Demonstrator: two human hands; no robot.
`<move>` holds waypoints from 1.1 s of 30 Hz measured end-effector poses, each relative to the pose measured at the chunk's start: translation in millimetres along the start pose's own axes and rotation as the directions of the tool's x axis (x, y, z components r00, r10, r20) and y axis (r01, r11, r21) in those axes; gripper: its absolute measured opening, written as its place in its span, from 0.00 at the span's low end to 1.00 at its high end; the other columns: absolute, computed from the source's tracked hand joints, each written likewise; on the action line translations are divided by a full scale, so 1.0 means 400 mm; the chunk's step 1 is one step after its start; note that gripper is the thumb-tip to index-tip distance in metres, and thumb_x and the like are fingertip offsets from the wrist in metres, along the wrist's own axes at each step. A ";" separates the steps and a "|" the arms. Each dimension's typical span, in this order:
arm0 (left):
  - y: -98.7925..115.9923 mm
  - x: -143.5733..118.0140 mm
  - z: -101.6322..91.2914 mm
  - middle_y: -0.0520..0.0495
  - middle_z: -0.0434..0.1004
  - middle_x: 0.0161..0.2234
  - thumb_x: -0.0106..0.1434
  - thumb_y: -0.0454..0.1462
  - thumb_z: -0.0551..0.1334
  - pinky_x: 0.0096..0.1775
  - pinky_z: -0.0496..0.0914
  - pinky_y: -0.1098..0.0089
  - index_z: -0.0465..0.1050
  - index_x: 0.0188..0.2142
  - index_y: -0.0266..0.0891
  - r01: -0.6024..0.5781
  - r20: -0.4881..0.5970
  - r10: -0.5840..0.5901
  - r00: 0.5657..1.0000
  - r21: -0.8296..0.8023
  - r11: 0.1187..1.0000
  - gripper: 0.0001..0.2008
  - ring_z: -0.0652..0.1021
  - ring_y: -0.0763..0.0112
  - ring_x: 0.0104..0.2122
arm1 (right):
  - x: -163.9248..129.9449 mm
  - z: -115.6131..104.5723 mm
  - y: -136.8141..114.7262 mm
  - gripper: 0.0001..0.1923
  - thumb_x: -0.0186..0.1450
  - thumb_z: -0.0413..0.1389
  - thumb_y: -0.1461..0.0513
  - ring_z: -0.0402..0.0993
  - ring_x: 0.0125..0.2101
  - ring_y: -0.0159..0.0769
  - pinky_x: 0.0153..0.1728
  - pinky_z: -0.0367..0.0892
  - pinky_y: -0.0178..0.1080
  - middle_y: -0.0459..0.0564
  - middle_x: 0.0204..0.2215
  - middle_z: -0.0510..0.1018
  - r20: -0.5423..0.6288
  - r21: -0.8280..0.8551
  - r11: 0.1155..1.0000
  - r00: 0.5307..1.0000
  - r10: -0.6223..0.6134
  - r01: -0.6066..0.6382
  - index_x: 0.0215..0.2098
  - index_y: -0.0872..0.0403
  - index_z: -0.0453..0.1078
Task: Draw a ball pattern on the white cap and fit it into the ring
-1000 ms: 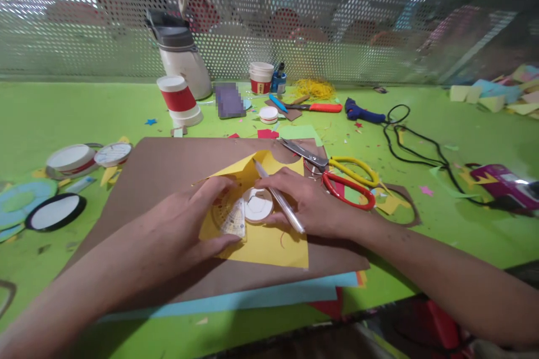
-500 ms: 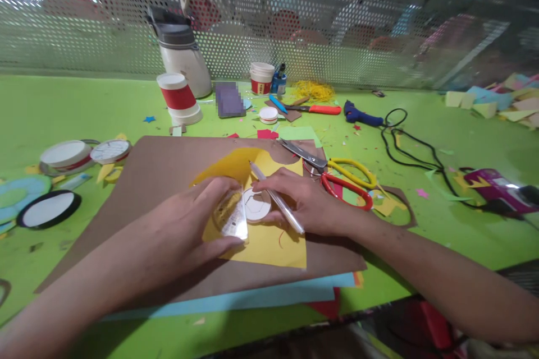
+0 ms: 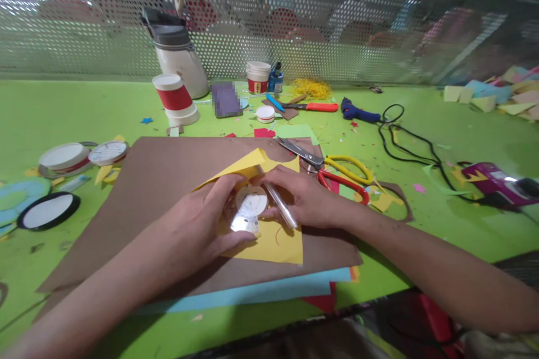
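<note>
My left hand (image 3: 206, 216) is closed on a clear plastic protractor (image 3: 244, 223), its thumb and fingers at opposite edges. The protractor overlaps a small white disc (image 3: 255, 197) with lines drawn on it. My right hand (image 3: 300, 195) grips a clear-barrelled pen (image 3: 281, 207), and its fingertips are at the disc's right edge. Beneath both hands lies a yellow paper sheet (image 3: 283, 248), its far left part curled up. The sheet rests on brown cardboard (image 3: 181, 165). Scissors (image 3: 309, 157) with yellow and red handles lie just beyond my right hand.
A red-and-white paper cup (image 3: 176, 100) and a white kettle (image 3: 181, 64) stand at the back left. Behind are a utility knife (image 3: 320, 107) and blue glue gun (image 3: 360, 112) with a looping black cord. Round lids (image 3: 65, 156) lie left. Blue paper (image 3: 252, 291) sticks out below the cardboard.
The protractor has moved right, from beside the white disc to over it. My right hand has tipped the pen slightly, and the yellow sheet's curled part has folded nearer my left hand.
</note>
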State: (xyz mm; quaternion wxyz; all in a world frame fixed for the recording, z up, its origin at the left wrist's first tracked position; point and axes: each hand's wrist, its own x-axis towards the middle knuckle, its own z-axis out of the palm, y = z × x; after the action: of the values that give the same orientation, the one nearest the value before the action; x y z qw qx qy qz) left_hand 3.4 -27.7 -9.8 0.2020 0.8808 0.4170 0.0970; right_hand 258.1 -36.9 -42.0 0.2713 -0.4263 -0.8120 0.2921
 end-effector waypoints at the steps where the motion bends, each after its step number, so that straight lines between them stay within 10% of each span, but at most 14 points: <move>1: 0.001 0.000 -0.001 0.38 0.84 0.48 0.64 0.55 0.67 0.44 0.78 0.50 0.67 0.57 0.43 0.014 0.001 -0.014 1.000 0.002 1.000 0.29 0.85 0.42 0.44 | 0.001 0.000 0.002 0.25 0.65 0.73 0.58 0.80 0.51 0.47 0.54 0.74 0.50 0.55 0.51 0.82 -0.005 -0.001 1.000 1.000 -0.005 0.005 0.57 0.51 0.75; 24: -0.005 0.016 0.049 0.39 0.84 0.46 0.61 0.55 0.70 0.40 0.77 0.52 0.65 0.54 0.44 0.030 -0.117 -0.027 0.993 0.027 0.999 0.30 0.85 0.43 0.41 | -0.006 0.001 0.009 0.20 0.66 0.68 0.66 0.83 0.46 0.40 0.51 0.76 0.44 0.51 0.49 0.85 -0.079 0.110 0.993 0.996 0.049 -0.040 0.55 0.51 0.75; 33: -0.019 0.015 0.051 0.38 0.82 0.49 0.64 0.62 0.67 0.46 0.78 0.50 0.63 0.59 0.42 -0.044 -0.174 0.048 0.984 0.027 0.999 0.36 0.85 0.44 0.46 | -0.022 -0.026 0.006 0.14 0.78 0.55 0.58 0.84 0.54 0.41 0.55 0.77 0.44 0.57 0.55 0.85 -0.209 0.111 0.982 0.970 -0.128 0.153 0.58 0.53 0.75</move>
State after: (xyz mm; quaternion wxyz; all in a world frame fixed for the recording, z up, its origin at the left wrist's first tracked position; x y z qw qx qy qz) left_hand 9.0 -24.2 -31.4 0.1520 0.8807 0.4137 0.1737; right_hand 270.9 -40.5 -38.1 0.3983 -0.3767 -0.7885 0.2786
